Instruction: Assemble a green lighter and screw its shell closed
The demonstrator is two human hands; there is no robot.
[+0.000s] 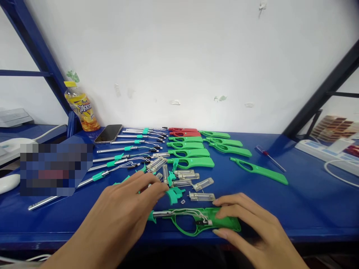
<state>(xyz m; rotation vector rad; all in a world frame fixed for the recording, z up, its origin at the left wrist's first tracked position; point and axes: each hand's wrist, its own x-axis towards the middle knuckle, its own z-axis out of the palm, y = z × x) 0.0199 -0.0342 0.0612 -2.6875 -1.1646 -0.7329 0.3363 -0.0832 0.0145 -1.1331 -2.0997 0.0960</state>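
My right hand (249, 224) grips the handle end of a green lighter shell half (193, 231) at the table's front edge, thumb below and fingers above. In this shell lie a metal tube (163, 214), white wires and a small black-and-white igniter (203, 222). A teal collar (152, 217) sits on the tube by my left wrist. My left hand (131, 205) reaches over the shell with bent fingers; its index fingertip meets or overlaps a teal trigger (175, 195). The thumb is hidden, so its grip is unclear. Clear fuel tanks (202, 197) lie beyond.
Several wired metal tubes (112, 163) lie at left. Green shell halves (193, 162) and red ones (183, 133) are lined up behind. A screwdriver (270, 157) and power strip (328, 151) are at right; a phone (109, 133) and drink bottle (82, 108) at back left.
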